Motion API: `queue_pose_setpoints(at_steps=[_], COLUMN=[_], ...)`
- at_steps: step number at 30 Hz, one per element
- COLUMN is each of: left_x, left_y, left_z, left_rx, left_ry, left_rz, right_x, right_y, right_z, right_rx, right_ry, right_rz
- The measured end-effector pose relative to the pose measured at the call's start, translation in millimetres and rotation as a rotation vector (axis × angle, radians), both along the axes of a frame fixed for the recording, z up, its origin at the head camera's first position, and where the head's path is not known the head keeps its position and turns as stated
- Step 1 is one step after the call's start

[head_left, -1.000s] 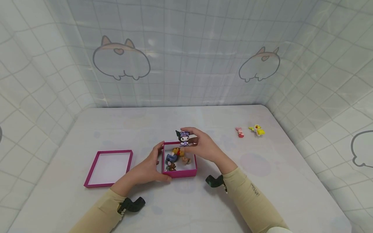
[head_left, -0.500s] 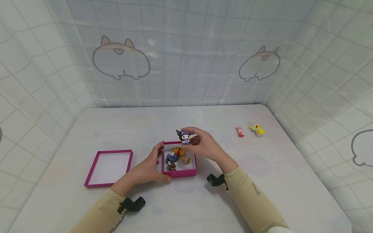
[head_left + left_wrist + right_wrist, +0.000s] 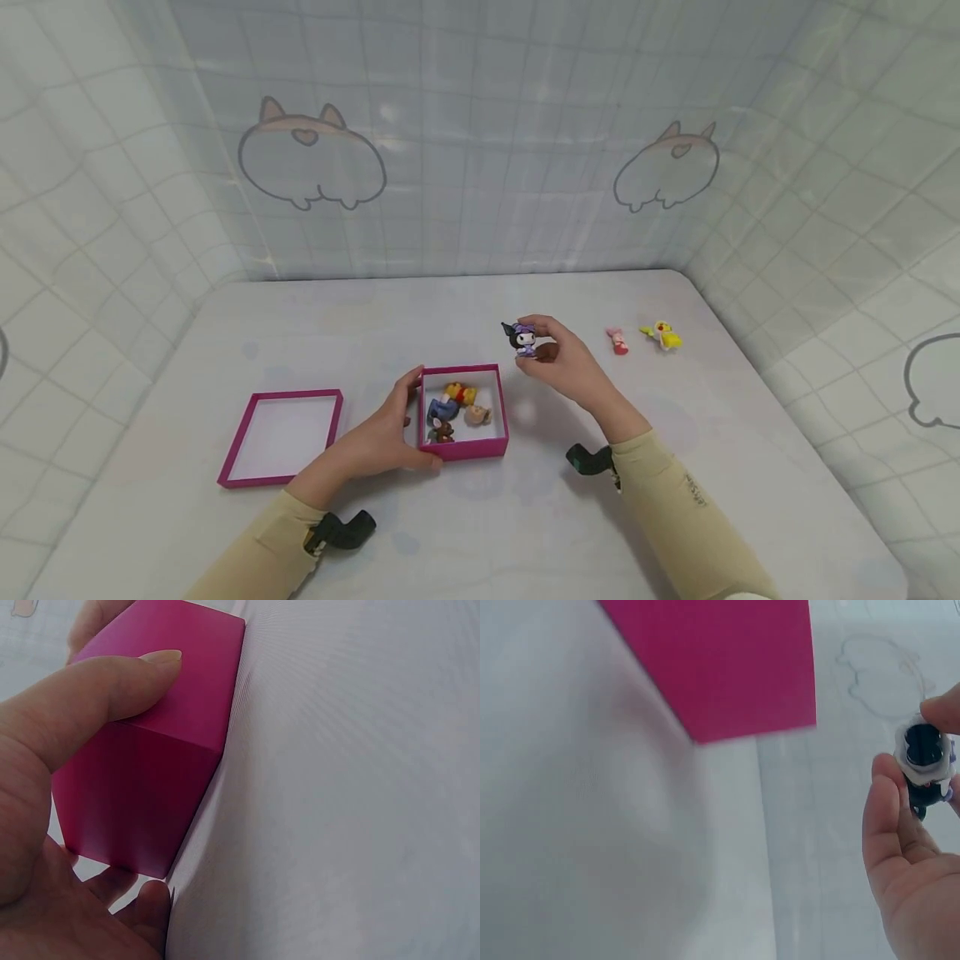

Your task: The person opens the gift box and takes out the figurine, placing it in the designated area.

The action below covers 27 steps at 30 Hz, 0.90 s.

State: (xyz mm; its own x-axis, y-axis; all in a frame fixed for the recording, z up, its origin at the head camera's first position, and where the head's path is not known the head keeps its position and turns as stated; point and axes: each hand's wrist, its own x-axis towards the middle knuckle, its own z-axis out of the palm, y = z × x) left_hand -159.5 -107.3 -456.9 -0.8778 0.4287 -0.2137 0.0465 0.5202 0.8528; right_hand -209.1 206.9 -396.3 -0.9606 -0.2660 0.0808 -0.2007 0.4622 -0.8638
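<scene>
My right hand (image 3: 577, 371) pinches a small black, white and purple figurine (image 3: 524, 340) above the table, behind and right of a magenta box (image 3: 474, 450). In the right wrist view the figurine (image 3: 926, 754) shows its underside between thumb and fingers. At the box's left side my left hand (image 3: 377, 437) grips it, thumb on the front wall and fingers around the left and back. Inside the box lie a yellow-and-red bear figurine (image 3: 459, 392), a blue figurine (image 3: 442, 410), a brown figurine (image 3: 442, 431) and a tan figurine (image 3: 477, 415).
A magenta-rimmed lid (image 3: 280, 437) lies inside-up on the table to the left. Toward the right back lie a pink-and-red figurine (image 3: 617, 341) and a yellow figurine (image 3: 664, 335). Tile-patterned curtains (image 3: 495, 208) hang behind and along the sides.
The right hand has moved right and slightly away from the body with the black and purple figurine, leaving the space over the box. The left hand and box stay put.
</scene>
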Motion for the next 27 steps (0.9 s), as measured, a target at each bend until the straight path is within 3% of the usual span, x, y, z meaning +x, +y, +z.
queue_pose_setpoints(at_steps=[10,14,21,27], left_x=[0.2,-0.4,-0.4,-0.6], left_y=[0.1,-0.2,-0.6,-0.2], left_z=[-4.1,-3.6,-2.7,-1.6], left_rx=[-0.009,-0.003,0.004,0.011], left_ry=[-0.007,0.003,0.02,0.022], left_rz=[0.007,0.011,0.001,-0.005], right_x=[-1.6,-6.5,-13.4,-19.5], right_y=[39,48,63,76], right_z=[-16.2,-24.8,-40.0,-44.4], right_rx=[0.02,0.0,0.002,0.026], right_ry=[-0.013,0.008,-0.026,-0.056], right_rz=[-0.15,-0.174,-0.224,-0.254])
